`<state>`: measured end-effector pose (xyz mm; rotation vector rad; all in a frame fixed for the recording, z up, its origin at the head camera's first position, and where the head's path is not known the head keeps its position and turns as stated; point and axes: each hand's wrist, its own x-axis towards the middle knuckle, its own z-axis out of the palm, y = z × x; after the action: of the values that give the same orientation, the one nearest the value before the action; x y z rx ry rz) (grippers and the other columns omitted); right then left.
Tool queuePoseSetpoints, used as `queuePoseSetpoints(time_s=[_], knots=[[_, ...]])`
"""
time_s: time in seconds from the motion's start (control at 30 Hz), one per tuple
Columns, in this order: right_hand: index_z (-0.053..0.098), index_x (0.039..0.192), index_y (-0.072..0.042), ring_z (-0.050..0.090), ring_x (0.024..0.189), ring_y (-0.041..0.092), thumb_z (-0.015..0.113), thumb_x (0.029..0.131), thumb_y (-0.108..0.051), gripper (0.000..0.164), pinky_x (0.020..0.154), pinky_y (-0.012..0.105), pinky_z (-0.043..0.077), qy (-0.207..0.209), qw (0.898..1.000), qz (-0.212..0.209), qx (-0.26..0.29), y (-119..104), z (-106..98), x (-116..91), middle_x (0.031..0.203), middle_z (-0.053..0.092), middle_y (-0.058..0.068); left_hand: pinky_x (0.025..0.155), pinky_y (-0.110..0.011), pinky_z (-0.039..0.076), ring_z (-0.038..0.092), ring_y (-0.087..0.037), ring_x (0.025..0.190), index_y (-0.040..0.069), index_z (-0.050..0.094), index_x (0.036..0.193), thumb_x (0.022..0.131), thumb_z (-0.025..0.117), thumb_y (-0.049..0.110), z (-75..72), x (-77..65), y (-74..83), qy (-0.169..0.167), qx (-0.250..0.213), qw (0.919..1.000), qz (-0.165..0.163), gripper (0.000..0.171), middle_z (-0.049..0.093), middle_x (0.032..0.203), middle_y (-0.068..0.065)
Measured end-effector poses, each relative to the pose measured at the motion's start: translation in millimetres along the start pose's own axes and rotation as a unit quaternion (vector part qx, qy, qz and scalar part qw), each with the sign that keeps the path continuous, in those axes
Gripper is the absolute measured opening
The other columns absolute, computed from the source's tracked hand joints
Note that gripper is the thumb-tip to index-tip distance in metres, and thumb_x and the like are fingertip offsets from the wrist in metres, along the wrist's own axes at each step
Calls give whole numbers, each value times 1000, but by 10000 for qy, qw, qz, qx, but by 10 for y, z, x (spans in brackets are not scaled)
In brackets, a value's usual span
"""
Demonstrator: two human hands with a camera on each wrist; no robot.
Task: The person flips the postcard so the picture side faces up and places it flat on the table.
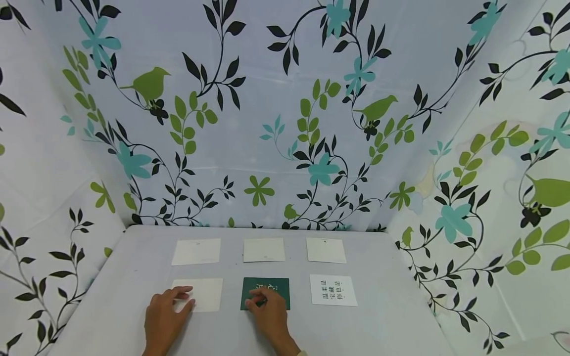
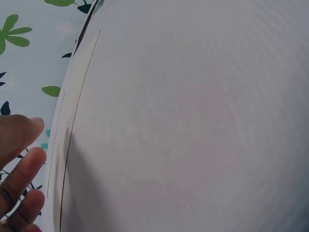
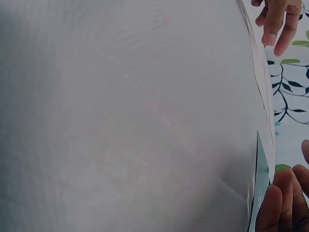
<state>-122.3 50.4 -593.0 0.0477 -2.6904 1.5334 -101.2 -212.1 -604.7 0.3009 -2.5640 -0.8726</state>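
Note:
My left hand (image 1: 166, 317) is at the left edge of a blank cream card (image 1: 208, 295) in the front row, its thumb and index finger apart. In the left wrist view its fingers (image 2: 28, 164) are spread, with nothing between them. Over a dark green card (image 1: 281, 291) with pale characters is my right hand (image 1: 270, 311), fingers loosely bent. Those fingertips (image 3: 271, 205) overlap the green card (image 3: 261, 169) in the right wrist view; whether they press on it is hard to tell. Right of it lies a white card (image 1: 333, 290) printed with black characters.
Behind the front row lie three pale blank cards: left (image 1: 197, 251), middle (image 1: 264, 249) and right (image 1: 326, 250). They rest on a white tabletop (image 1: 383, 316). A curtain (image 1: 249, 128) printed with leaves and birds surrounds the table at the back and sides.

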Motion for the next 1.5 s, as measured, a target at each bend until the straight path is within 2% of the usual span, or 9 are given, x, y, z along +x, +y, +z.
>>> queuePoseSetpoints(time_s=[0.27, 0.53, 0.83, 1.1, 1.5], knots=[[80, 105, -20, 56, 65, -2, 87, 87, -19, 20, 60, 20, 46, -64, 10000, 47, 15, -34, 47, 1, 82, 70, -17, 76, -41, 38, 59, -29, 90, 11, 79, 117, 79, 90, 14, -46, 11, -86, -261, 72, 9988, -411, 39, 79, 100, -9], [80, 102, -20, 55, 65, -2, 87, 87, -17, 17, 61, 19, 45, -126, 9999, 11, 61, -53, 100, 5, 82, 72, -16, 77, -44, 38, 59, -34, 95, 8, 77, 119, 81, 89, 13, -77, 47, -181, -224, 120, 9983, -524, 41, 78, 109, -16], [79, 99, -21, 56, 66, -2, 88, 86, -16, 17, 61, 19, 47, -181, 9996, -94, 194, -15, 129, -1, 82, 73, -15, 77, -43, 39, 58, -35, 96, 5, 76, 120, 82, 88, 12, -121, 84, -159, -392, 123, 9964, -744, 41, 77, 112, -20], [80, 102, -22, 58, 73, -4, 88, 85, -16, 19, 65, 19, 48, -158, 9998, -92, 74, -29, 236, 4, 87, 75, -17, 78, -46, 43, 59, -43, 104, 4, 76, 121, 82, 87, 12, -95, 84, -154, -457, 122, 9951, -868, 41, 68, 125, -30], [80, 104, -23, 59, 78, -3, 87, 87, -20, 19, 67, 20, 47, -283, 9995, 112, 11, -145, 336, -8, 95, 76, -16, 73, -36, 40, 58, -29, 92, 9, 76, 122, 81, 89, 15, -84, 95, -171, -482, 95, 9964, -685, 43, 73, 117, -20]])
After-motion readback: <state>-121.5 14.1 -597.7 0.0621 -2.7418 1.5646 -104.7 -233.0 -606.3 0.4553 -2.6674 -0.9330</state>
